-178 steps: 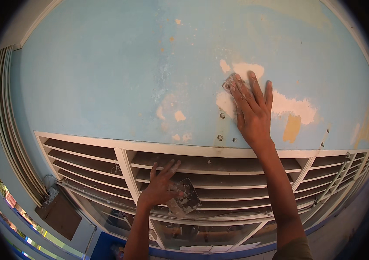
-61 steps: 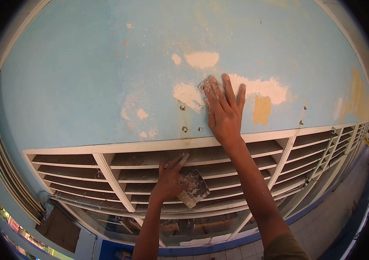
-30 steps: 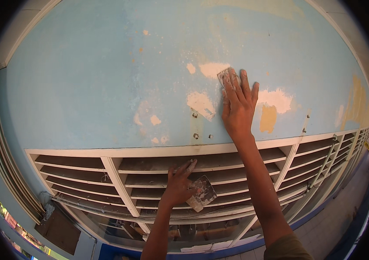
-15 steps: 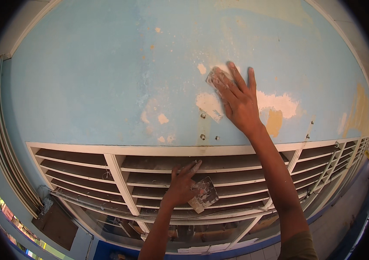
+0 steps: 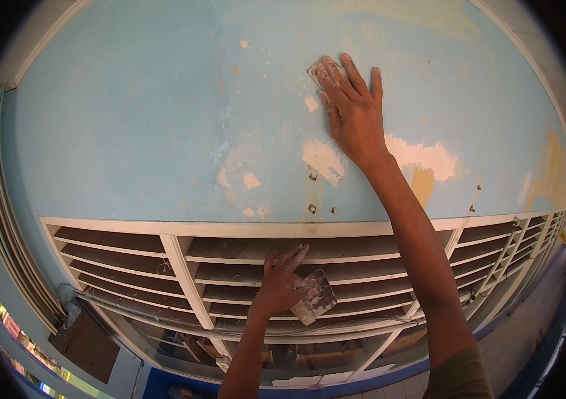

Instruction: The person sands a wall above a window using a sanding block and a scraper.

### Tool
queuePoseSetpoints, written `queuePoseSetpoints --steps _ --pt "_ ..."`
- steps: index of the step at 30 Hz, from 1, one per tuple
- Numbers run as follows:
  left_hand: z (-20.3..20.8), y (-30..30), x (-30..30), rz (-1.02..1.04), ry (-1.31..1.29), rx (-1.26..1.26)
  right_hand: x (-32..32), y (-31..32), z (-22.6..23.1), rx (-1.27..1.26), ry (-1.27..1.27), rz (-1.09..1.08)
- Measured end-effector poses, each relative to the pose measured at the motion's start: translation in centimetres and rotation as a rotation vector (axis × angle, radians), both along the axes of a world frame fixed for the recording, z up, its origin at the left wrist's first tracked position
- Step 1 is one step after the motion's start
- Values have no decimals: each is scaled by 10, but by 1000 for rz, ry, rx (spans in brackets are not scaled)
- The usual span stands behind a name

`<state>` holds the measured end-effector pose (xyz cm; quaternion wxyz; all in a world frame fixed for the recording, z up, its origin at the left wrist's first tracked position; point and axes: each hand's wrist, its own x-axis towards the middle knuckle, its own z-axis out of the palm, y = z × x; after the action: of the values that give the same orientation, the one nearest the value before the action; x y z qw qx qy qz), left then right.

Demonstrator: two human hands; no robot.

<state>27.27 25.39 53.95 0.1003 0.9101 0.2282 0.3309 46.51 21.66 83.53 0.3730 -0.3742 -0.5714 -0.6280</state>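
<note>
My right hand (image 5: 357,123) reaches up to the light blue wall (image 5: 143,120), fingers stretched over a small flat grey scraper (image 5: 313,70) smeared with white putty. The fingers press it against the wall, hiding most of it. Whitish filler patches (image 5: 323,161) show below the hand. Lower down, my left hand (image 5: 276,287) holds a dark square putty plate (image 5: 323,292) with white smears, in front of the slatted opening. Its thumb lies over the plate, and a pale block-like part (image 5: 304,313) juts from the lower edge. White residue coats fingertips on both hands.
White-framed louvres (image 5: 123,256) run along under the wall, with a cable (image 5: 363,327) strung across them. Bolts (image 5: 312,209) stick out of the wall just above the frame. Long thin pipes (image 5: 13,219) stand at the left; a brown board (image 5: 83,349) is below them.
My right hand has slid upward and slightly left along the wall with the scraper, away from the filler patches. The left hand and its plate have barely shifted.
</note>
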Motion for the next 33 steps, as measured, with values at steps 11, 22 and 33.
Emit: queuePoseSetpoints --steps 11,22,33 --pt "6 -1 -4 17 4 0 -5 12 -17 -50 -77 79" --pt "6 1 -11 15 2 -17 6 9 -27 -220 -241 155" --pt "8 -5 -10 -22 -62 -54 45 -17 -10 -233 -321 21"
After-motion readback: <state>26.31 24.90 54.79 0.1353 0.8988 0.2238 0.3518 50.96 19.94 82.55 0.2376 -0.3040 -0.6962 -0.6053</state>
